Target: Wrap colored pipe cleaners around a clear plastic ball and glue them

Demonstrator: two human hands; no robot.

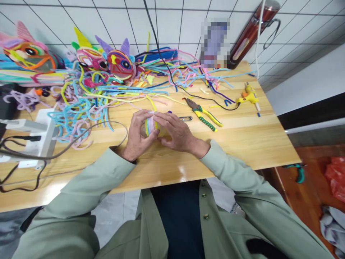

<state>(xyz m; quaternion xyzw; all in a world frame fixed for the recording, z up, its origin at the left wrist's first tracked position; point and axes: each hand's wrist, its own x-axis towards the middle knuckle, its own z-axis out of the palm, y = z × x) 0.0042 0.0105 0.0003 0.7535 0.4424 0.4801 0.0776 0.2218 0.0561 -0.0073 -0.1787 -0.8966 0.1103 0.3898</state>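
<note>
Head view: a striped ball is gripped between the left hand and the right hand, its banded face left showing in the gap between them. The left thumb is laid along its near side; the right fingers are bent over its top. Both sleeves are angled inward across the edge of the wooden table. Pliers and a glue gun are laid beyond, to the right. Farther back, fuzzy stems are strewn before eared heads, a flask and a tiled wall.
</note>
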